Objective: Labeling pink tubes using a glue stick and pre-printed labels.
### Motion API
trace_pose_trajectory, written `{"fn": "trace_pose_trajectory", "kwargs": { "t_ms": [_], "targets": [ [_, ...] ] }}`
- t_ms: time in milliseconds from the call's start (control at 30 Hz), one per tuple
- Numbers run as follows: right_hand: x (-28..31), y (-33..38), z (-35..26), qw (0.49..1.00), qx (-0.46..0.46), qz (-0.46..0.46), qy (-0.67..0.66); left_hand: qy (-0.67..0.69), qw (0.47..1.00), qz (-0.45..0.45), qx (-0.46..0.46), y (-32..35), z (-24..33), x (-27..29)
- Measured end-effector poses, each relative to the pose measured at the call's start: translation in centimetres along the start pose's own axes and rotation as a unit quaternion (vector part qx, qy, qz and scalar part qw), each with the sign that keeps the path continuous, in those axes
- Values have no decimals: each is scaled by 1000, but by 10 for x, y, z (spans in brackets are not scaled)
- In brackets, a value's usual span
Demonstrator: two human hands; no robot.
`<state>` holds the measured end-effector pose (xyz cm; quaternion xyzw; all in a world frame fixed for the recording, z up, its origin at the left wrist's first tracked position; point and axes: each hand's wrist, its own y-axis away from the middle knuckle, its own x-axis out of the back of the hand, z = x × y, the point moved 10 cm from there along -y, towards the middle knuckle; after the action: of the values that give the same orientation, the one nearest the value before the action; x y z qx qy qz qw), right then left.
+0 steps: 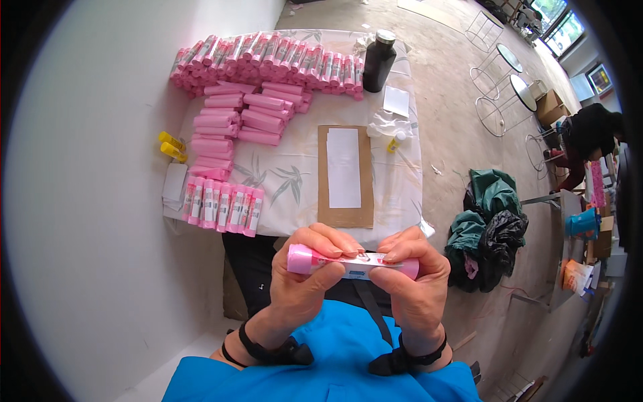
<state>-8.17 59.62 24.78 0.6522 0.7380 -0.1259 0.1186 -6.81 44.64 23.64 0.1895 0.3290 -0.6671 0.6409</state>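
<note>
In front of my blue shirt I hold a pink plastic roll [357, 273] level, with a white printed label around its middle. My left hand [298, 281] pinches its left part between thumb and fingers. Opposite it, my right hand [418, 281] grips the right part, thumb and fingers pressing on the label. Just beyond the hands lies a brown cardboard sheet [323, 181] bearing white paper strips [343, 167]. A row of labelled pink rolls [223, 206] sits at the table's near left. Behind it are piled plain pink rolls [261, 122].
A long stack of labelled rolls [268, 57] lines the table's far side, beside a black bottle [380, 63]. A glue stick [396, 142] stands right of the cardboard; two yellow tubes [172, 146] lie left. Dark bags [492, 228] lie on the floor; another person [589, 134] bends at far right.
</note>
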Motion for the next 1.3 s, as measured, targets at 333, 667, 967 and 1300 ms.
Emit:
{"fn": "trace_pose_trajectory", "kwargs": {
  "t_ms": [333, 667, 967, 1300],
  "targets": [
    [6, 1, 0, 999, -17, 16, 25, -85, 994, -11, 68, -2, -1, 8],
    [10, 5, 7, 998, -58, 23, -9, -87, 995, -10, 50, -2, -4, 3],
    [16, 7, 6, 995, -89, 34, -28, -101, 994, 1, 34, 1, -3, -1],
    [21, 5, -2, 999, -16, 23, -23, -90, 995, -40, 19, -3, -4, -12]
  ]
}}
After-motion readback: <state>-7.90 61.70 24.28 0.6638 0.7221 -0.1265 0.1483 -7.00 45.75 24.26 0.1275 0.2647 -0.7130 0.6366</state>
